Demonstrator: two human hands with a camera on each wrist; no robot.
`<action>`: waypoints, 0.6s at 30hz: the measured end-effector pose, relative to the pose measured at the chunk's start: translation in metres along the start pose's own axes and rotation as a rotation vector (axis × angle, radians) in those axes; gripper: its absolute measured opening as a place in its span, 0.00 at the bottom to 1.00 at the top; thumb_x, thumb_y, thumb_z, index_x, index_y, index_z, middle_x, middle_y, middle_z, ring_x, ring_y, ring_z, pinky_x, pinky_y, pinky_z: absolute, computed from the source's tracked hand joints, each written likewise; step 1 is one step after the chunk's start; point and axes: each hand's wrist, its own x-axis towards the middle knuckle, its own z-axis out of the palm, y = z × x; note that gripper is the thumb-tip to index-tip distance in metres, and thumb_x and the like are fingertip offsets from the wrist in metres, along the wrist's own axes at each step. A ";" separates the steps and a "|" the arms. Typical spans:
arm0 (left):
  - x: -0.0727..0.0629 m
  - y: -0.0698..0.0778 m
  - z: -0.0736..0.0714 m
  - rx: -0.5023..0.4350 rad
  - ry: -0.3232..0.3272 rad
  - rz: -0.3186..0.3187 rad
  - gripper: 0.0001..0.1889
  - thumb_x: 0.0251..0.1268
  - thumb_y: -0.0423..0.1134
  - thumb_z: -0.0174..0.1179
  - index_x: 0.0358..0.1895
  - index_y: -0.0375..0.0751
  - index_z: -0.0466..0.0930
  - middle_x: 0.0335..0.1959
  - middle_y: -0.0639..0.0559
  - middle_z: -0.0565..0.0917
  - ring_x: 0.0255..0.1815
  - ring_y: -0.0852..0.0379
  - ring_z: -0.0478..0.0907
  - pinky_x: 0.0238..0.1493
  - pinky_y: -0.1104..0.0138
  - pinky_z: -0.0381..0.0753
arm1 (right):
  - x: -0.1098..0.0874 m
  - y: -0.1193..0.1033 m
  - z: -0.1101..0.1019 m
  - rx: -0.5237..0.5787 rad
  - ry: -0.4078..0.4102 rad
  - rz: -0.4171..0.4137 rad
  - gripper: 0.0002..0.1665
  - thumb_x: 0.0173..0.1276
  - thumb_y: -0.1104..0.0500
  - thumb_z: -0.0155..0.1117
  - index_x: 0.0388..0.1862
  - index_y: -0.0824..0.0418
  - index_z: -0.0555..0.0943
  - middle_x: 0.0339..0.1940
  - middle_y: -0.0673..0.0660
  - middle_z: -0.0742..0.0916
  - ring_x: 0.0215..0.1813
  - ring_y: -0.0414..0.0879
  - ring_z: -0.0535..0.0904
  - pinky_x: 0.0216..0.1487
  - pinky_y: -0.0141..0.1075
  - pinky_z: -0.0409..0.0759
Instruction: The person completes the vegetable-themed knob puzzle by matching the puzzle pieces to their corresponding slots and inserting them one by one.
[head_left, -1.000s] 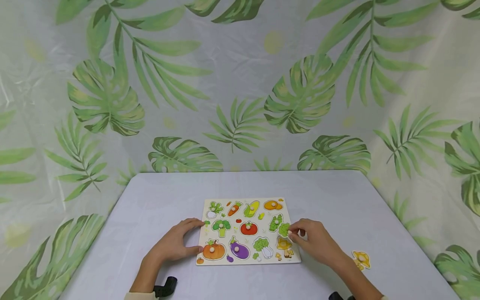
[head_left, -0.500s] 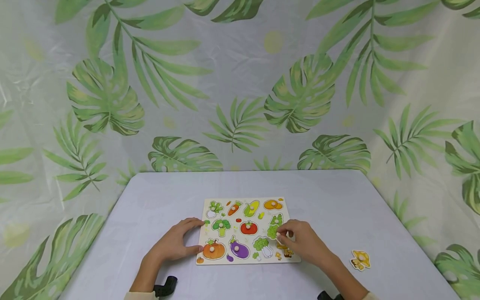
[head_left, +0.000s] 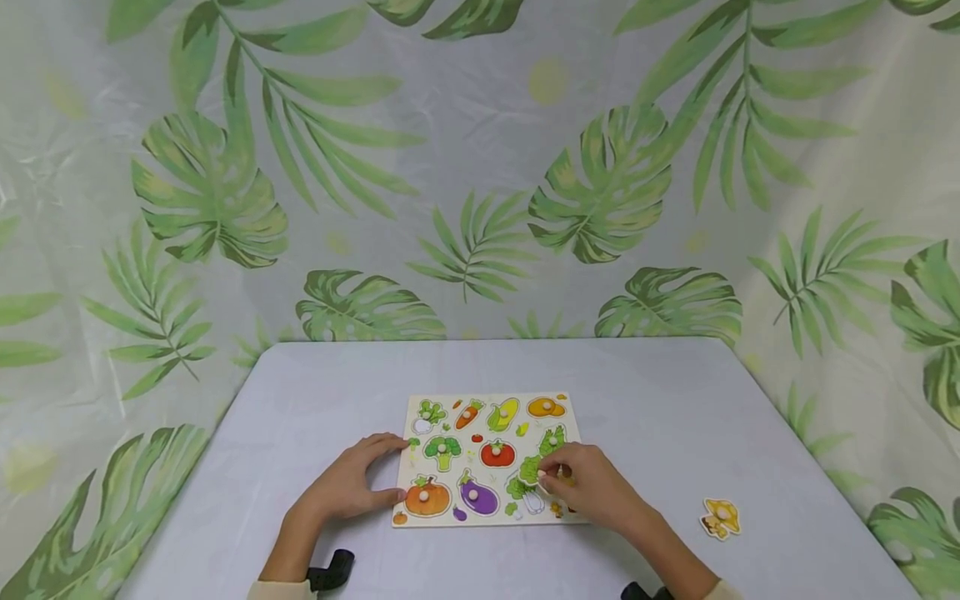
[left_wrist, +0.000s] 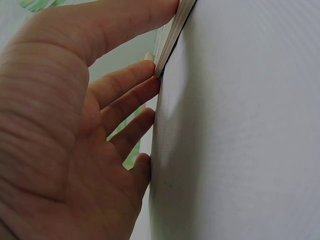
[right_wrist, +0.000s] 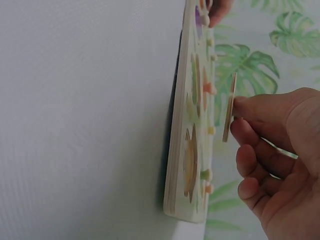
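Observation:
A wooden puzzle board (head_left: pixel 480 467) with vegetable pictures and small knobs lies on the table. My right hand (head_left: pixel 588 482) pinches a green leafy vegetable puzzle piece (head_left: pixel 530 471) by its knob, over the lower right of the board. Seen edge-on in the right wrist view, that piece (right_wrist: pixel 230 107) stands apart from the board, above its face. Bare recesses (right_wrist: pixel 190 165) show in the board there. At the board's left edge rests my left hand (head_left: pixel 358 481), thumb and fingers spread and touching the side. Its fingers (left_wrist: pixel 125 85) look loosely extended in the left wrist view.
A yellow mushroom puzzle piece (head_left: pixel 722 518) lies on the white tablecloth (head_left: pixel 337 383), right of the board. Knobbed pieces sit in the board, among them a tomato (head_left: pixel 498 454), an eggplant (head_left: pixel 478 498) and a pumpkin (head_left: pixel 427 500). A leaf-print curtain (head_left: pixel 480 167) hangs behind.
My right hand has carried the leafy vegetable piece leftward and slightly down, from the board's right edge to over the bok choy recess. The left hand stays put.

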 end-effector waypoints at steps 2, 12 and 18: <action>0.000 0.000 0.000 0.002 -0.002 -0.003 0.38 0.54 0.59 0.74 0.70 0.57 0.76 0.74 0.53 0.73 0.78 0.42 0.66 0.74 0.36 0.67 | 0.001 -0.002 0.001 0.003 -0.015 0.008 0.03 0.67 0.59 0.73 0.39 0.52 0.90 0.28 0.39 0.82 0.33 0.36 0.74 0.33 0.27 0.77; 0.001 0.001 -0.001 0.009 -0.001 0.000 0.38 0.53 0.58 0.74 0.70 0.56 0.76 0.74 0.52 0.73 0.78 0.42 0.66 0.74 0.36 0.67 | 0.005 -0.005 0.010 -0.001 -0.074 0.024 0.03 0.66 0.58 0.74 0.38 0.51 0.90 0.28 0.39 0.81 0.34 0.39 0.75 0.33 0.27 0.75; 0.001 0.000 -0.001 0.004 -0.004 -0.002 0.38 0.53 0.58 0.74 0.70 0.56 0.76 0.74 0.53 0.73 0.78 0.42 0.66 0.74 0.36 0.67 | 0.007 -0.005 0.016 -0.013 -0.110 0.029 0.04 0.65 0.57 0.75 0.38 0.52 0.91 0.28 0.40 0.82 0.35 0.38 0.74 0.33 0.27 0.74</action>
